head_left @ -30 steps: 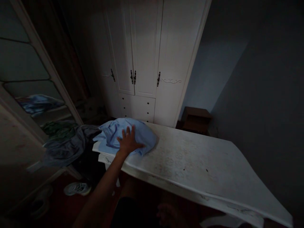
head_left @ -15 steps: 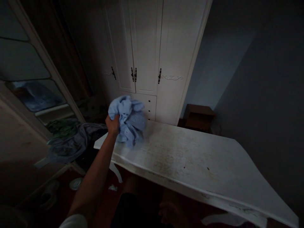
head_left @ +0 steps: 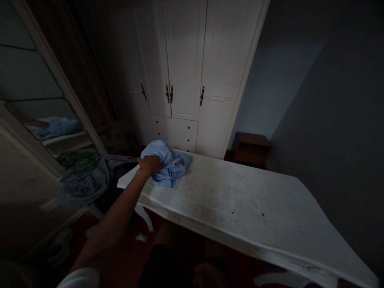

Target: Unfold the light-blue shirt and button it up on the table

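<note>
A crumpled light blue shirt [head_left: 172,166] rests on the far left end of the white table [head_left: 240,200]. My left hand [head_left: 150,165] is stretched out over it and grips its near left side, with the fingertips partly lost in the folds. Low in the view, below the table's front edge, my right hand [head_left: 208,274] hangs in deep shadow near my lap. Its fingers look loosely bent and apart, and I see nothing in them.
Dark grey and green clothes [head_left: 90,176] lie heaped left of the table, beside a mirrored panel [head_left: 57,120]. A white wardrobe [head_left: 186,72] stands behind the table. A brown cabinet [head_left: 252,146] is at the back right. Crumpled white paper [head_left: 141,237] lies on the red floor.
My left hand has come down with the blue shirt, which was held up in a bunch and now lies on the tabletop. My right hand has shifted slightly lower.
</note>
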{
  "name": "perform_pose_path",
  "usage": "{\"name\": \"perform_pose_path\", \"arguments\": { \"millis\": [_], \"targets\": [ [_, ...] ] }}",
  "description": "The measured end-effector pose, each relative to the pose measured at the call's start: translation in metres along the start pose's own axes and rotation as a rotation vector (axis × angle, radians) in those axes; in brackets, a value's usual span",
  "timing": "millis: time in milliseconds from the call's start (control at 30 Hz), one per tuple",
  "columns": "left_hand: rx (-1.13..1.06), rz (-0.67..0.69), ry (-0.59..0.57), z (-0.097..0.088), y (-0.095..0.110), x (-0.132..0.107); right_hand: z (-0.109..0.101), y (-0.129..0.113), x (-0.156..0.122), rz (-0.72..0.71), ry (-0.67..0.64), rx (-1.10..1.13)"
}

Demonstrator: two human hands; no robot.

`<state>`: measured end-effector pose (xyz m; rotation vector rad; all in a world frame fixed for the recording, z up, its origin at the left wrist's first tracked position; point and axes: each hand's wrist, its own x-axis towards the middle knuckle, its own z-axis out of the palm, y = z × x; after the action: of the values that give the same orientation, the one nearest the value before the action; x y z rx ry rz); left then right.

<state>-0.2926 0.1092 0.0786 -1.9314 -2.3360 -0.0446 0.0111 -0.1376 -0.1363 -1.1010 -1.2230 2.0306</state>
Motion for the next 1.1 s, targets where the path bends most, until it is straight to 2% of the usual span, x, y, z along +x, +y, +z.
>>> {"name": "perform_pose_path", "arguments": {
  "millis": [100,167,233,300,367,433,533,633,700,767,867,967,1033,1100],
  "targets": [
    [-0.007,0.031,0.225,-0.018,0.008,0.004,-0.006,0.002,0.000,0.008,-0.020,-0.014],
    [-0.055,0.103,0.302,-0.015,0.019,0.007,-0.009,0.001,0.000,0.029,-0.032,-0.017],
    [-0.071,0.213,0.227,0.001,0.031,0.012,-0.012,-0.001,0.000,0.051,-0.047,-0.024],
    [-0.039,0.313,0.090,0.028,0.042,0.016,-0.014,-0.003,0.001,0.059,-0.052,-0.030],
    [0.002,0.355,0.021,0.055,0.048,0.017,-0.015,-0.007,0.004,0.062,-0.054,-0.043],
    [0.022,0.363,0.045,0.076,0.050,0.018,-0.013,-0.012,0.011,0.083,-0.072,-0.068],
    [0.016,0.380,0.106,0.091,0.041,0.019,-0.004,-0.023,0.028,0.119,-0.107,-0.102],
    [-0.004,0.410,0.112,0.092,0.020,0.026,0.004,-0.034,0.039,0.124,-0.128,-0.114],
    [-0.014,0.445,0.104,0.090,0.003,0.032,0.004,-0.037,0.035,0.123,-0.135,-0.115],
    [-0.024,0.481,0.076,0.087,-0.011,0.036,-0.003,-0.034,0.022,0.078,-0.117,-0.100],
    [-0.047,0.478,-0.015,0.078,-0.023,0.037,-0.021,-0.029,-0.011,-0.083,-0.021,-0.053],
    [-0.135,0.399,-0.061,0.072,-0.016,0.023,-0.038,-0.044,-0.041,-0.168,0.071,-0.017],
    [-0.297,0.371,0.009,0.072,-0.002,0.004,-0.050,-0.072,-0.053,-0.248,0.161,-0.020],
    [-0.543,0.404,0.149,0.075,0.017,-0.019,-0.067,-0.106,-0.056,-0.351,0.277,-0.082]
  ]
}}
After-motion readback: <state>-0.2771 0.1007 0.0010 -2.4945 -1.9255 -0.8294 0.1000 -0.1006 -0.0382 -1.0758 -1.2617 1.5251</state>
